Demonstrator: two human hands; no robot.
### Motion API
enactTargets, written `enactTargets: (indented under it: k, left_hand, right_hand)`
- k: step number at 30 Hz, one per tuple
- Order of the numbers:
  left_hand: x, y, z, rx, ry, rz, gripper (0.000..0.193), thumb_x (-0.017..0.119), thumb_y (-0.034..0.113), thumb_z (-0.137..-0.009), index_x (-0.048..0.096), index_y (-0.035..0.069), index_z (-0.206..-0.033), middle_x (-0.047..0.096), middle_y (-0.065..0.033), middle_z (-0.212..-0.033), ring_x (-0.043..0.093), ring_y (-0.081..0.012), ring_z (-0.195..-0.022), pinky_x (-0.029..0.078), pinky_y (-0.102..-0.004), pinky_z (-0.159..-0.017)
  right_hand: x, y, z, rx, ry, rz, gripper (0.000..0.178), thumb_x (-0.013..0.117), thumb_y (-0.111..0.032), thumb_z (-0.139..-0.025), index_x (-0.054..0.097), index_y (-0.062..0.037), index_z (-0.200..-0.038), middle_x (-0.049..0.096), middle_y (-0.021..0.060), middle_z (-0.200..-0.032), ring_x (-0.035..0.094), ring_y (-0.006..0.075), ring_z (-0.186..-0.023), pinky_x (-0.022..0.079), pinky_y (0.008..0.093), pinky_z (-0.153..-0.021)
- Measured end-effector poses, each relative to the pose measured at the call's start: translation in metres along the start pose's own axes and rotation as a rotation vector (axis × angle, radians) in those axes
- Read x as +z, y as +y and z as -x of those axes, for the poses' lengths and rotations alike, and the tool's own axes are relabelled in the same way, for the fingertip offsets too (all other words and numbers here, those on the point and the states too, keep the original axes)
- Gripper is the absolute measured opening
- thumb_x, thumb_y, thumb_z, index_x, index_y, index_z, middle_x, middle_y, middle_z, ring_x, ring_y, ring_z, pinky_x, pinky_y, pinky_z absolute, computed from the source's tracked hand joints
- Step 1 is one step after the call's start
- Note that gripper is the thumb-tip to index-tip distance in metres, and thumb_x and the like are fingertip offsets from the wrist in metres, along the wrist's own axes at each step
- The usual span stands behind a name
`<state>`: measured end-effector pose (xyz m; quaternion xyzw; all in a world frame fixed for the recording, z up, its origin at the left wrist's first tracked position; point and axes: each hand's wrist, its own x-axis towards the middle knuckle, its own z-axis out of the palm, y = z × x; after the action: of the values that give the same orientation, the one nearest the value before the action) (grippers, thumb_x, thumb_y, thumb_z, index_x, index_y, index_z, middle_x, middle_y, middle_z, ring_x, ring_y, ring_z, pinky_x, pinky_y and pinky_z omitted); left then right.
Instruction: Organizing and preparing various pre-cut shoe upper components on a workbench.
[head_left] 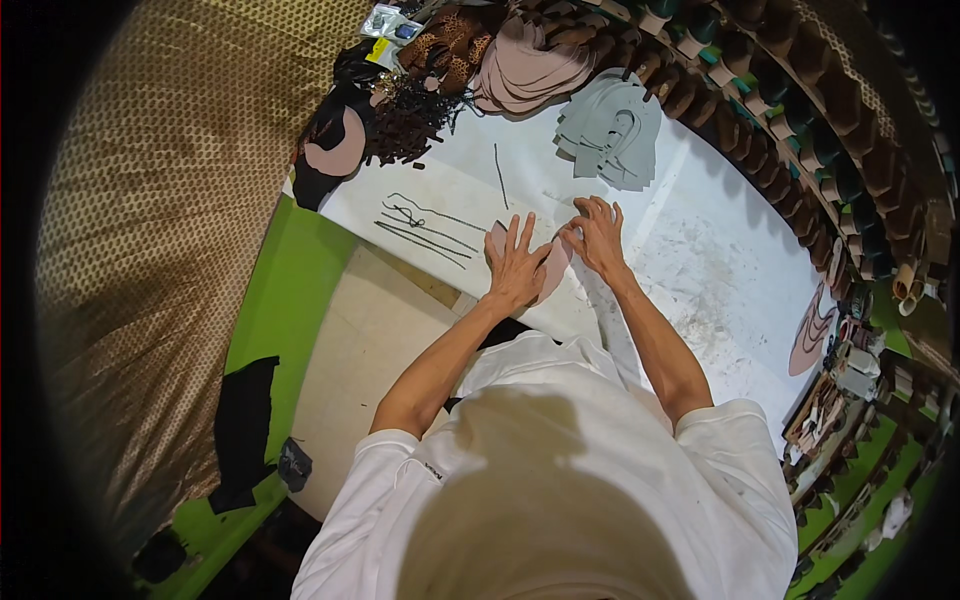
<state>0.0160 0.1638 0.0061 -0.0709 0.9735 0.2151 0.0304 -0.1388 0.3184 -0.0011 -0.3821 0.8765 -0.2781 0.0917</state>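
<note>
A pink shoe-sole-shaped piece (pixel 555 272) lies on the white table, partly covered by my hands. My left hand (pixel 515 268) rests flat on it with the fingers spread. At its right edge my right hand (pixel 600 240) has its fingers bent, thumb and fingertips drawn together; whatever is between them is too small to tell. Left of my hands, several dark thin cords (pixel 425 232) lie in rows, one of them looped. Another dark cord (pixel 501 177) lies alone beyond my left hand.
Grey card-like patterns (pixel 610 135) are stacked at the back, beside a pile of pink sole pieces (pixel 530 65). Small dark brown bits (pixel 405 130) are heaped at the back left. Shelves with rows of brown shoes (pixel 770 150) curve along the right.
</note>
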Motion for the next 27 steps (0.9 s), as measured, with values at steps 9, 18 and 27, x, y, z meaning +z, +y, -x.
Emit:
enactTargets:
  k: [9, 18, 27]
  left_hand:
    - [-0.002, 0.002, -0.007, 0.001, 0.016, -0.004, 0.05, 0.067, 0.024, -0.089, 0.068, 0.026, -0.138, 0.018, -0.0165, -0.175, 0.012, -0.043, -0.16, 0.008, -0.0839, -0.111]
    - [-0.002, 0.005, -0.01, -0.011, 0.017, -0.019, 0.051, 0.068, 0.022, -0.086, 0.069, 0.022, -0.137, 0.019, -0.0179, -0.174, 0.012, -0.0432, -0.159, 0.007, -0.0822, -0.112]
    - [-0.005, 0.005, -0.01, 0.008, 0.003, -0.045, 0.052, 0.068, 0.021, -0.086, 0.068, 0.02, -0.139, 0.019, -0.0184, -0.174, 0.013, -0.0428, -0.159, 0.008, -0.0805, -0.113]
  right_hand:
    - [0.0, -0.003, 0.0, -0.01, 0.024, 0.011, 0.02, 0.076, -0.027, -0.088, 0.078, -0.0071, -0.087, 0.059, 0.011, -0.139, 0.042, 0.0366, -0.143, 0.016, 0.0643, -0.122]
    - [-0.008, -0.001, -0.006, -0.046, -0.011, 0.005, 0.017, 0.077, -0.025, -0.087, 0.077, -0.0076, -0.087, 0.058, 0.0103, -0.14, 0.041, 0.0361, -0.144, 0.017, 0.062, -0.124]
    - [-0.005, 0.002, -0.004, -0.038, 0.006, 0.001, 0.017, 0.072, -0.024, -0.093, 0.077, -0.0075, -0.095, 0.057, 0.0091, -0.141, 0.041, 0.0349, -0.144, 0.021, 0.0628, -0.122]
